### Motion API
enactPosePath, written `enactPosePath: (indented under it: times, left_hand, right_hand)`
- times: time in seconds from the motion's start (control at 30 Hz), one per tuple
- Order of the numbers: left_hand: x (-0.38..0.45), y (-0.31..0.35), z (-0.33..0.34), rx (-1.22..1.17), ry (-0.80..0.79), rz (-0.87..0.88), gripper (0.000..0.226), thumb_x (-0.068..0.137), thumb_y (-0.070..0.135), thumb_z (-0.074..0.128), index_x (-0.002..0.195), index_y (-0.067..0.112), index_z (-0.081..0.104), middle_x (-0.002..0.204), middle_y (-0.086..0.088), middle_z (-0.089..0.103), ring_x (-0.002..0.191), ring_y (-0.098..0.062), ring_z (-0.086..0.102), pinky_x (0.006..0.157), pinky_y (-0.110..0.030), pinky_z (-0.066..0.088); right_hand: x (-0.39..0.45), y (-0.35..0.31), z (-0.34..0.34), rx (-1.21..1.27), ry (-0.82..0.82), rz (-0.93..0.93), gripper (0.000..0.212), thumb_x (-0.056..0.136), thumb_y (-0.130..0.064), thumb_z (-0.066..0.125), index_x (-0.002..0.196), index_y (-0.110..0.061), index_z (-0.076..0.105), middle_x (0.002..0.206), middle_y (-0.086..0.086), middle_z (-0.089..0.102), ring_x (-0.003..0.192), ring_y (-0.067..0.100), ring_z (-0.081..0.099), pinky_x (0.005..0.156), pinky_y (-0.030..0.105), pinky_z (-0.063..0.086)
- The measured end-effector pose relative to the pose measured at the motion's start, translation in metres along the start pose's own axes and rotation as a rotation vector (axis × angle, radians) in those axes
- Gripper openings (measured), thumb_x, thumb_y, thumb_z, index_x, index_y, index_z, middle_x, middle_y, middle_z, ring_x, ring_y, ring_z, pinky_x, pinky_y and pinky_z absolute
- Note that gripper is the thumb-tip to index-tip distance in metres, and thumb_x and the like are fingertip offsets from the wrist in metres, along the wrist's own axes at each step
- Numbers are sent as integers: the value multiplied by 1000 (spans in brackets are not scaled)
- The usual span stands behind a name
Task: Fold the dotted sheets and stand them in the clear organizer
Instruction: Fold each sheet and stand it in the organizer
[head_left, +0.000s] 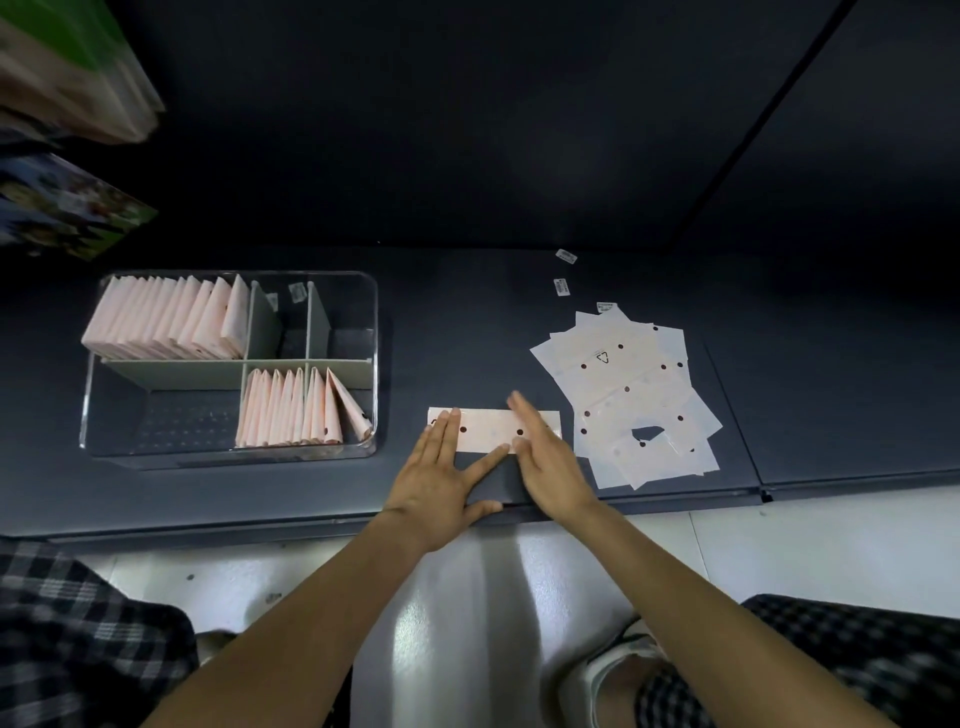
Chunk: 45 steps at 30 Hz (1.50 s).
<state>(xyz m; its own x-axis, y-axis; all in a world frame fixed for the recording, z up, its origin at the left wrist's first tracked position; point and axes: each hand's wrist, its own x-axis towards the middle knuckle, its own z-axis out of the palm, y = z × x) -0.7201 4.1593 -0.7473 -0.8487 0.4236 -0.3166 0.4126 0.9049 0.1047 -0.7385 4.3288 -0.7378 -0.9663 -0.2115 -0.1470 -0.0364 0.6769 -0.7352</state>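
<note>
Nearest, checked trousers at both lower corners and a pale floor between the forearms. Just beyond, at the front edge of the dark table (519, 291), left hand (441, 467) lying flat with fingers straight and spread, fingertips pressing the left end of a folded strip (488, 428). Right hand (545, 452) also flat, fingers straight and held together, resting over the right half of the same strip. No pinching by either hand; nothing gripped.

Strip long and narrow, pink-white with dark dots, flat on the table under both hands, between the organizer and the loose pile. Probably one fold already made and now being pressed; at least one more fold seems needed before standing it up.

To the right, just beside the strip, a fanned pile of unfolded dotted sheets (623, 384), several left to do. To the left, near but apart, the clear organizer (363, 312): back left compartment full of standing folded sheets (166, 322), front middle compartment with a second row (291, 410), other compartments without sheets. Judged roughly past the middle of the task.

Farther back, small labels (563, 270) on the table.
</note>
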Motion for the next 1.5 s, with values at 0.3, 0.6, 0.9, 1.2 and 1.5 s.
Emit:
enactPosePath:
  times: [0.3, 0.6, 0.9, 1.2, 1.5]
  left_hand:
    - [1, -1, -3, -52, -1, -11, 69, 89, 69, 28, 146, 48, -4, 153, -24, -21, 143, -32, -22, 117, -39, -12]
    - [-1, -1, -11, -63, 39, -123, 66, 90, 65, 35, 147, 35, 21, 160, -10, -1, 146, -29, -8, 117, -47, -10]
    - [-27, 8, -6, -290, 375, -132, 35, 77, 14, 74, 108, 30, 72, 144, -16, 43, 132, -43, 38, 109, -55, 27]
    - [-26, -3, 10, -569, 409, -373, 15, 87, 36, 64, 97, 33, 75, 151, -1, 35, 135, -32, 29, 105, -40, 24]
    - [-18, 10, -5, -629, 431, -564, 15, 87, 30, 64, 100, 24, 66, 142, 2, 41, 123, -25, 34, 92, -36, 29]
  right_hand:
    - [-5, 39, -47, -597, -11, -264, 27, 89, -12, 62, 111, 1, 54, 145, 10, 43, 110, 26, 61, 78, 36, 54]
    - [-11, 6, -47, -669, 115, -722, 18, 58, -4, 78, 68, -7, 64, 81, 3, 72, 70, 22, 67, 65, 27, 54]
    - [-43, -17, 3, -281, 37, -416, 20, 82, -27, 66, 98, -14, 67, 96, -4, 70, 89, 15, 61, 84, 19, 36]
    - [-14, -13, -4, 8, -17, 122, 15, 86, -22, 66, 96, -13, 73, 82, 3, 62, 78, 12, 56, 67, 12, 37]
    - [22, -24, 0, -44, -63, 403, 18, 86, -25, 66, 91, -9, 72, 99, 6, 71, 96, 21, 63, 79, 24, 45]
